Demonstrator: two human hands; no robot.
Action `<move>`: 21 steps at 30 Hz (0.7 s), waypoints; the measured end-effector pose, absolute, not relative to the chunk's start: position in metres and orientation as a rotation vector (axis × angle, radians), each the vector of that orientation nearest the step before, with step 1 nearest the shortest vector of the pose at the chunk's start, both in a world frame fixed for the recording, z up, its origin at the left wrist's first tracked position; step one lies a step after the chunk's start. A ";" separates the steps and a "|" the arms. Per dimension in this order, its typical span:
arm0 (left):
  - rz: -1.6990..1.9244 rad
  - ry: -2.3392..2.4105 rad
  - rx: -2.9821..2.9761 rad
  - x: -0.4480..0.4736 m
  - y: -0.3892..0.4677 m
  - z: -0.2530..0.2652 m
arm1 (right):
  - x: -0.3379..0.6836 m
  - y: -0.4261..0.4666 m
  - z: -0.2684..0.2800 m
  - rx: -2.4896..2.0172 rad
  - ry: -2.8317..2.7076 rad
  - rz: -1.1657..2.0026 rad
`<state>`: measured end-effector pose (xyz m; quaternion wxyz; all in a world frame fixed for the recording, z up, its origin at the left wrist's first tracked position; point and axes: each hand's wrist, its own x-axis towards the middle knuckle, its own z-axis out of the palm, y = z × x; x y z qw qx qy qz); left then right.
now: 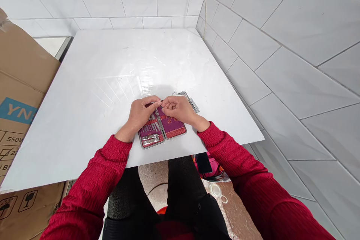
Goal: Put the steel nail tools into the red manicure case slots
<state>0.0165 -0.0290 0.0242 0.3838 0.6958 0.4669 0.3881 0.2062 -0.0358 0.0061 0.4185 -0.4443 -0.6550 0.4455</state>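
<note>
An open manicure set case (176, 133) with a purple and red lining lies near the table's front edge. Its left half holds a row of slim metal tools (149, 125) and, below them, nail clippers (150, 139). Over the top of the left half, my left hand (142, 114) is closed in a pinch. My right hand (181, 109) is pinched too, above the right half, its fingertips meeting those of the left. What the fingertips hold is too small or hidden to make out. Just beyond my right hand lie several loose metal tools (192, 103).
The white table (98, 63) meets tiled walls at the back and right. Cardboard boxes (22, 63) stand at the left. A cable (205, 3) hangs in the corner. Below the front edge are a dark phone (203, 162) and a colourful bag (215, 165).
</note>
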 end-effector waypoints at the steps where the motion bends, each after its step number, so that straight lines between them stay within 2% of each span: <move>1: 0.986 1.183 1.776 0.016 -0.029 0.024 | 0.205 -0.038 0.006 -1.124 -1.676 1.059; 4: 0.997 1.151 1.758 0.016 -0.028 0.022 | 0.204 -0.040 0.007 -1.120 -1.698 1.040; 9: 1.061 1.021 1.675 0.015 -0.031 0.028 | 0.215 -0.033 0.014 -0.997 -1.638 1.505; 12: 1.075 0.991 1.659 0.017 -0.034 0.032 | 0.219 -0.029 0.015 -0.909 -1.542 1.669; 21: 1.053 0.988 1.709 0.023 -0.035 0.029 | 0.221 -0.026 0.014 -0.941 -1.411 1.753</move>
